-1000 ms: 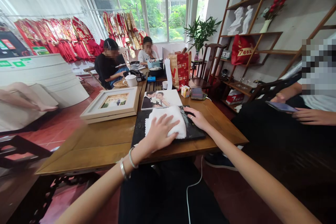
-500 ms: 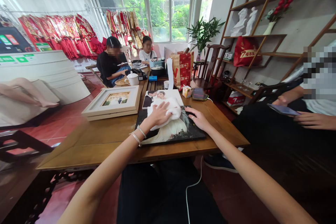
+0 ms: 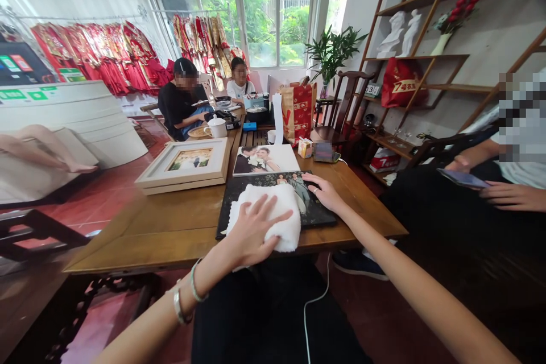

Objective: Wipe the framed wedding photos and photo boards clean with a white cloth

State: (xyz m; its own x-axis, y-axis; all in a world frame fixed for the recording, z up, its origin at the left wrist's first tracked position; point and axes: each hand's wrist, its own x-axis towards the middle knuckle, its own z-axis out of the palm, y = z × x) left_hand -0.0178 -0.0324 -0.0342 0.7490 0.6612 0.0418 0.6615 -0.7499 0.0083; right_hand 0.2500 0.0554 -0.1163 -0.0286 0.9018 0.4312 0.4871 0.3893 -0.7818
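Observation:
My left hand [image 3: 251,233] lies with fingers spread on a folded white towel [image 3: 288,199], pressing it flat rather than gripping it. Under the towel is a dark wedding photo panel [image 3: 319,213], its lower left part covered and a couple visible at its top. The towel reaches past the panel's near edge. My right hand [image 3: 326,193] rests with outstretched fingers on the panel's right side, a ring on one finger. Just beyond lies a lighter wedding photo [image 3: 267,162].
Left on the wooden table [image 3: 162,236] are framed pictures [image 3: 185,168], stacked. A white teapot [image 3: 216,126], a paper bag [image 3: 296,114], a small box [image 3: 305,148] and a phone [image 3: 326,152] stand farther back. People sit at the far end and at right.
My left hand has drawn the towel toward me and down the panel, from its upper part to its near edge. The lighter photo is now uncovered. My right hand has stayed in place.

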